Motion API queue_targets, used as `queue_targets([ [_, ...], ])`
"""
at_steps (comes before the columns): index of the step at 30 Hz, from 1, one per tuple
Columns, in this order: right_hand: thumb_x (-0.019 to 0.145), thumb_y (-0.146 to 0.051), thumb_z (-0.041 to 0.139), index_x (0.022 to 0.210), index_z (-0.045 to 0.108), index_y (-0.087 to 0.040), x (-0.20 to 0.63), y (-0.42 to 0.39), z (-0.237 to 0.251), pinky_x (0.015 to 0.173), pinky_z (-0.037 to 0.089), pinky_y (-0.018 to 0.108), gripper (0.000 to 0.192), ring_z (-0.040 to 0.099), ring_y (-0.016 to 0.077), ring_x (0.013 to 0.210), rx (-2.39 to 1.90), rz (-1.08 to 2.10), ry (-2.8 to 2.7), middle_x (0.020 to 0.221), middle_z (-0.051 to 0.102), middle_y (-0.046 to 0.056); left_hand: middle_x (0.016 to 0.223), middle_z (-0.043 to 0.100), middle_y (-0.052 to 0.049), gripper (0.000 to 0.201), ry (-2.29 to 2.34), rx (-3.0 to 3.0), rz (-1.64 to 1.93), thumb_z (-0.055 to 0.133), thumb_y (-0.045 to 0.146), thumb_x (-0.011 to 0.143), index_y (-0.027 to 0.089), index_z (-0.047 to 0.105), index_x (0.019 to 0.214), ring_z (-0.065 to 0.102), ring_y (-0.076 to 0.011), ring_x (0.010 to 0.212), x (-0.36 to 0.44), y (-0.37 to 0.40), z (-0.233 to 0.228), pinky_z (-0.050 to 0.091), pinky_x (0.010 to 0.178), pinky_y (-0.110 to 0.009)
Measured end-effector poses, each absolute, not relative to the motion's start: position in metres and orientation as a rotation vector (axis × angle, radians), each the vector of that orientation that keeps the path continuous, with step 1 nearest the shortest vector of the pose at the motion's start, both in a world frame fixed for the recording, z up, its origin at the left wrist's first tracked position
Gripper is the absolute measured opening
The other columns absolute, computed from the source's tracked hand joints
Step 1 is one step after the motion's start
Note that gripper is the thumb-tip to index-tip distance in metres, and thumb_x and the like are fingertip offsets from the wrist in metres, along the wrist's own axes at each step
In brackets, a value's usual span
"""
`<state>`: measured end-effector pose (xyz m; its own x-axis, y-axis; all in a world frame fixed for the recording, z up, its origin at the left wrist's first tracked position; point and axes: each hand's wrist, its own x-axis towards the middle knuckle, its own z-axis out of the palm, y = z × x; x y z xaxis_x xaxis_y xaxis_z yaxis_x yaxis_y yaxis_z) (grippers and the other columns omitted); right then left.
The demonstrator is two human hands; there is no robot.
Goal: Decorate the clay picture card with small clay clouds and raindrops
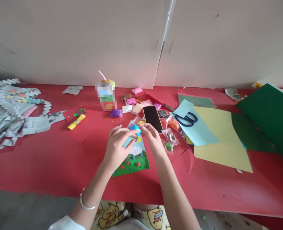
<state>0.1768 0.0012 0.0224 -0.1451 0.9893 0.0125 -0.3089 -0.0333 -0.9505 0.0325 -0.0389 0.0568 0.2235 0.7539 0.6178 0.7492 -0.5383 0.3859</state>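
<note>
In the head view, we have our left hand [117, 143] and right hand [155, 140] close together at the blue clay [133, 127], both curled narrow; we cannot tell which grips it. The clay shows by the card's [145, 162] far end, left of the phone [153, 118].

A white left sleeve [68, 223] shows, plus a silver bangle [87, 208] — and pale yellow legwear [125, 206] printed with cartoon chicks [153, 218].
</note>
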Motion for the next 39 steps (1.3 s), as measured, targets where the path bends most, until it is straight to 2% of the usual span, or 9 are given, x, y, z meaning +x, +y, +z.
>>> queue_targets([
  [3, 0.078, -0.05, 0.067, 0.082, 0.068, -0.02, 0.185, 0.001, 0.024, 0.079, 0.046, 0.031, 0.031, 0.06, 0.0174, 0.084, -1.001, 1.507, -1.353, 0.087, 0.068, 0.003, 0.086, 0.074, 0.002, 0.024, 1.519, 2.535, 1.163, 0.057, 0.014, 0.089, 0.024, 0.061, 0.11, 0.065, -0.0157, 0.086, 0.019, -0.032, 0.06, 0.043, 0.1, -0.041],
  [8, 0.072, -0.053, 0.073, 0.078, 0.071, -0.018, 0.187, 0.001, 0.022, 0.07, 0.046, 0.03, 0.036, 0.059, 0.0162, 0.074, -1.032, 1.572, -1.397, 0.081, 0.068, 0.004, 0.088, 0.074, 0.002, 0.021, 1.505, 2.579, 1.089, 0.055, 0.014, 0.089, 0.025, 0.063, 0.105, 0.066, -0.0149, 0.084, 0.018, -0.028, 0.053, 0.042, 0.1, -0.041],
  [13, 0.069, -0.056, 0.074, 0.076, 0.072, -0.018, 0.19, 0.004, 0.018, 0.069, 0.044, 0.029, 0.038, 0.057, 0.0153, 0.072, -1.048, 1.585, -1.344, 0.077, 0.067, 0.003, 0.096, 0.074, 0.0, 0.017, 1.486, 2.414, 1.201, 0.058, 0.018, 0.088, 0.024, 0.065, 0.103, 0.066, -0.016, 0.09, 0.018, -0.024, 0.047, 0.044, 0.098, -0.04],
  [18, 0.07, -0.054, 0.074, 0.075, 0.073, -0.018, 0.19, 0.006, 0.017, 0.071, 0.045, 0.029, 0.036, 0.057, 0.0153, 0.073, -1.054, 1.622, -1.356, 0.075, 0.067, 0.003, 0.088, 0.074, 0.001, 0.006, 1.369, 2.294, 1.18, 0.062, 0.025, 0.087, 0.023, 0.068, 0.088, 0.066, -0.0156, 0.084, 0.008, -0.016, 0.039, 0.044, 0.098, -0.04],
  [24, 0.07, -0.054, 0.074, 0.079, 0.076, -0.019, 0.19, 0.007, 0.014, 0.072, 0.046, 0.03, 0.037, 0.061, 0.0172, 0.077, -1.106, 1.585, -1.466, 0.079, 0.07, 0.003, 0.088, 0.074, -0.001, 0.011, 1.315, 2.202, 1.128, 0.061, 0.029, 0.088, 0.023, 0.069, 0.084, 0.067, -0.0163, 0.086, 0.003, -0.012, 0.036, 0.043, 0.1, -0.041],
  [30, 0.08, -0.06, 0.058, 0.085, 0.076, -0.019, 0.197, 0.013, 0.007, 0.075, 0.047, 0.032, 0.045, 0.064, 0.0209, 0.085, -1.313, 1.386, -1.354, 0.089, 0.074, 0.007, 0.092, 0.072, -0.003, 0.012, 1.242, 2.191, 0.804, 0.061, 0.029, 0.087, 0.024, 0.071, 0.083, 0.063, -0.0188, 0.094, -0.019, 0.002, 0.029, 0.051, 0.087, -0.036],
  [33, 0.084, -0.055, 0.055, 0.087, 0.075, -0.019, 0.199, 0.013, 0.003, 0.07, 0.046, 0.031, 0.042, 0.064, 0.0206, 0.081, -1.399, 1.276, -1.466, 0.088, 0.073, 0.007, 0.091, 0.071, -0.003, 0.011, 1.194, 2.23, 0.609, 0.063, 0.027, 0.085, 0.024, 0.072, 0.081, 0.063, -0.0189, 0.092, -0.029, 0.015, 0.014, 0.051, 0.083, -0.034],
  [36, 0.085, -0.043, 0.055, 0.087, 0.075, -0.019, 0.198, 0.011, 0.002, 0.063, 0.042, 0.03, 0.031, 0.059, 0.0179, 0.068, -1.474, 1.083, -1.762, 0.081, 0.071, 0.005, 0.092, 0.07, -0.002, 0.009, 1.191, 2.25, 0.567, 0.064, 0.024, 0.083, 0.025, 0.073, 0.081, 0.061, -0.0194, 0.095, -0.031, 0.024, -0.001, 0.05, 0.084, -0.034],
  [39, 0.083, -0.027, 0.053, 0.088, 0.076, -0.021, 0.197, 0.008, 0.002, 0.062, 0.041, 0.029, 0.024, 0.056, 0.0159, 0.065, -1.464, 0.99, -1.952, 0.08, 0.07, 0.004, 0.093, 0.067, -0.003, 0.01, 1.194, 2.258, 0.562, 0.064, 0.025, 0.083, 0.026, 0.074, 0.083, 0.058, -0.0205, 0.099, -0.029, 0.028, -0.01, 0.05, 0.086, -0.035],
])
